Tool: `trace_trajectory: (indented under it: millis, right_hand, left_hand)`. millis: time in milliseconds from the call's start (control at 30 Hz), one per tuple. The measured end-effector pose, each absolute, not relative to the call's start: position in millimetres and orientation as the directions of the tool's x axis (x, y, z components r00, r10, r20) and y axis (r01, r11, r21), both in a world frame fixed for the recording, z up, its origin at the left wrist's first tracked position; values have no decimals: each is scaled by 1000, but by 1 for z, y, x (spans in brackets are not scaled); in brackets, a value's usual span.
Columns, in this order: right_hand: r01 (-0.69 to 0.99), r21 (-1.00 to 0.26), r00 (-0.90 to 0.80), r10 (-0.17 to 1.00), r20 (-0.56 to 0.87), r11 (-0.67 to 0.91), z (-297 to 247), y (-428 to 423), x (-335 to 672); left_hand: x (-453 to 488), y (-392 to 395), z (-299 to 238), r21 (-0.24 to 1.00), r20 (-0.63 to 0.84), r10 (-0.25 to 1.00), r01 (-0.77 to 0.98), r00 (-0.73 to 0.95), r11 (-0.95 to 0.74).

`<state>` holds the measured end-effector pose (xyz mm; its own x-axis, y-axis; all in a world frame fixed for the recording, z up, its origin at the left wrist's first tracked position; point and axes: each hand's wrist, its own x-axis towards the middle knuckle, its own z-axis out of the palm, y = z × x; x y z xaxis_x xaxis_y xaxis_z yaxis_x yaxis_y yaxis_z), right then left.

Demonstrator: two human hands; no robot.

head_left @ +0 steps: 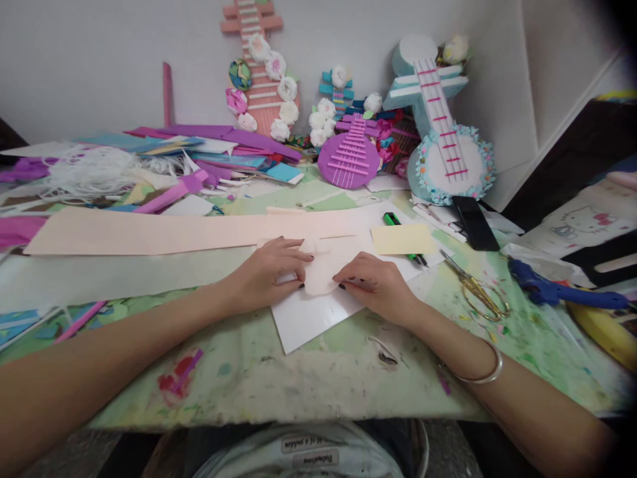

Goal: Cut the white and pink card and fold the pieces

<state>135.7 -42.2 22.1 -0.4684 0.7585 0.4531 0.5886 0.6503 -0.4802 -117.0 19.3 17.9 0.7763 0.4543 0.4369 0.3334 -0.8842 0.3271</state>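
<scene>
A small pale pink piece of paper [321,271] with a rounded lower edge lies between my hands, over a white sheet [308,325]. My left hand [271,273] holds its left side, thumb and fingertips bent together at the edge. On the opposite side, my right hand [381,284] pinches the paper's right edge between thumb and fingers. Behind them stretches a long pale pink paper strip [149,230]. A pale yellow paper rectangle [402,239] rests partly over a green-and-black cutter [393,219], just beyond my right hand.
Gold-handled scissors [480,295], a black phone [475,222] and a blue glue gun [562,285] lie to the right. Paper-made instruments [348,156] with flowers stand along the wall. Coloured paper scraps [239,143] and white string [99,172] pile up at the back left.
</scene>
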Motion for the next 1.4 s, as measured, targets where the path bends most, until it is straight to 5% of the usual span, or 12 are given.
trace_trajectory:
  millis: [167,333,433,633,967,1400]
  right_hand:
    - [536,-508,-522,737,429,674,24,-42,136]
    - [534,-562,-516,770,376,632,23,-42,137]
    - [517,-579,-518,769,373,630,23,-42,138]
    - [468,-579,-611,718,334,667,27,-38,143]
    - [398,-531,-746,601,286,748,34,-43,136]
    - [423,-533,-774,598,207,733,38,-45,131]
  left_hand:
    - [-118,17,19,307,458,458,348,762,-886]
    - [-113,12,20,221,515,277,186,811,-957]
    - [-111,10,22,281,501,227,92,835,-955]
    - [-113,12,26,484,393,296,78,871,-872]
    - [-113,15,30,611,287,330,93,899,-786]
    - [-104,1,34,619,204,442,235,873,-749]
